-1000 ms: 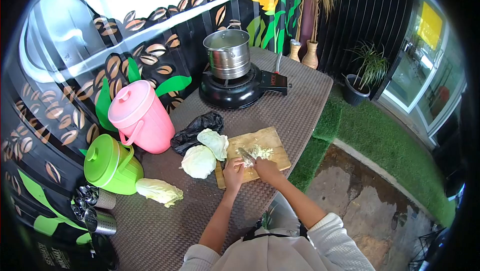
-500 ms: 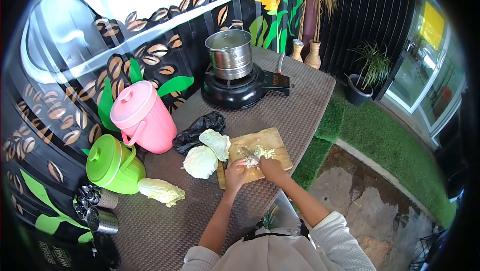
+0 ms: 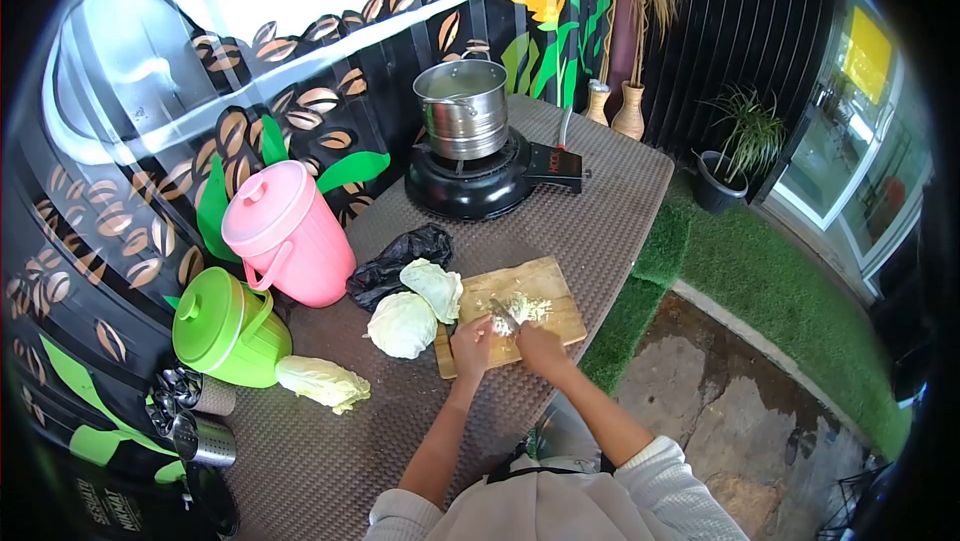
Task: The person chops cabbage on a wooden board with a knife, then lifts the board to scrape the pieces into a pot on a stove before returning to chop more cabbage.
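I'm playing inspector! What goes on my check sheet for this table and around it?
Surface: brown, woven-textured table.
Job's things: metal-bladed knife, chopped pale bits, rectangular wooden board.
Clutter: crumpled black plastic bag behind a round pale-green cabbage.
Hands: right hand grips the knife; left hand beside it, grip unclear.
Cables: thin grey hose or cord at the round black stove.
Surroundings: green grass-like turf, spiky green potted plant.

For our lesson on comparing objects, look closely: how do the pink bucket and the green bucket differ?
The pink bucket looks taller; the green bucket looks squatter.
The green bucket stands nearer the perforated metal cup; the pink bucket stands nearer the black bag.
Both have a handle and a knobbed lid in place, and both stand on the brown table.
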The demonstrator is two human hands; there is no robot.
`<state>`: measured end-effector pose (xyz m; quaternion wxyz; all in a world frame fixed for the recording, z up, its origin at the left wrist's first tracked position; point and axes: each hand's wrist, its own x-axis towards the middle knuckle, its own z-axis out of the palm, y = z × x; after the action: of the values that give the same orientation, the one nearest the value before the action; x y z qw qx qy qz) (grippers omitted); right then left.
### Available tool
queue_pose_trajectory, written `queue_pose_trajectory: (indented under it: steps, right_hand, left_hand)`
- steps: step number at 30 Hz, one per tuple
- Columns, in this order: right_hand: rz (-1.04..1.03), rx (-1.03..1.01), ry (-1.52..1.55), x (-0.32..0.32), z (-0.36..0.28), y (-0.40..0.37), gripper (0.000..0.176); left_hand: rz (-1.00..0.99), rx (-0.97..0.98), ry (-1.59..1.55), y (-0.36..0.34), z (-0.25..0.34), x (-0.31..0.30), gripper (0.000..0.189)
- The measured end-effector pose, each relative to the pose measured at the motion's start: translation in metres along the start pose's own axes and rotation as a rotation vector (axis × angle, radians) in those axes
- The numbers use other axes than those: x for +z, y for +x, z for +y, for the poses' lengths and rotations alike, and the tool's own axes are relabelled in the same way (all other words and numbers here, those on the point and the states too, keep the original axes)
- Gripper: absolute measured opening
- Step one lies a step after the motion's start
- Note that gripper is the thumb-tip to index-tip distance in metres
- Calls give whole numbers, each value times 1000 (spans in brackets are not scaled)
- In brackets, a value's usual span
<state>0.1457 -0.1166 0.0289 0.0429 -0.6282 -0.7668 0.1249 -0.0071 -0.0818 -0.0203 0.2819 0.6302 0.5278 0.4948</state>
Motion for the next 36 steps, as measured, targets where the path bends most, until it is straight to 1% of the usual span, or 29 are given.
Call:
queue_pose_trajectory:
  steps: [1,3,4,6,8,10,14,16,20,22,24,26,28,29,31,32,33,34,36]
  right_hand:
    - [2,1,0,15,-7,-7,22]
    - [164,279,61,37,-27,-12,26]
    - [199,281,62,40,-30,-13,27]
    - [171,263,72,37,-26,-1,25]
    - [143,251,90,31,-20,9,24]
    - [82,157,55,13,-13,12,17]
    - [104,126,36,20,-24,0,16]
    - [106,322,127,33,-35,0,21]
    - [109,304,116,24,-32,3,22]
    - [138,162,25,16,-21,7,18]
    - [127,141,4,15,-23,0,17]
    - [115,121,-19,20,-31,-5,17]
    - [38,348,135,27,-43,-7,22]
    - [38,347,133,27,-40,-4,22]
    - [57,320,156,25,-35,3,23]
    - [57,323,159,25,-30,5,23]
    - [59,244,116,22,-23,8,22]
    - [62,163,72,20,-19,9,22]
    - [93,159,33,20,-24,-1,23]
  left_hand:
    - [-1,2,0,2,-2,1,16]
    - [15,81,144,4,-6,5,14]
    - [15,80,141,4,-5,6,14]
    - [81,161,220,2,-2,9,12]
    - [83,144,201,0,1,9,12]
    - [89,131,179,1,-1,11,13]
    - [83,151,224,0,-4,10,12]
    - [96,172,238,-1,-1,9,12]
    - [78,134,209,-2,1,8,12]
    - [84,136,192,0,1,9,12]
    - [102,173,186,0,-1,8,12]
    - [103,148,175,-1,-2,7,12]
    - [99,122,160,-1,0,7,12]
    - [97,124,168,-1,0,6,13]
    - [90,122,180,-4,-2,4,13]
    - [93,81,89,-5,-2,4,14]
    - [98,43,-3,-3,0,3,15]
    - [97,46,-4,-3,2,3,15]
    - [98,19,11,-6,4,1,18]
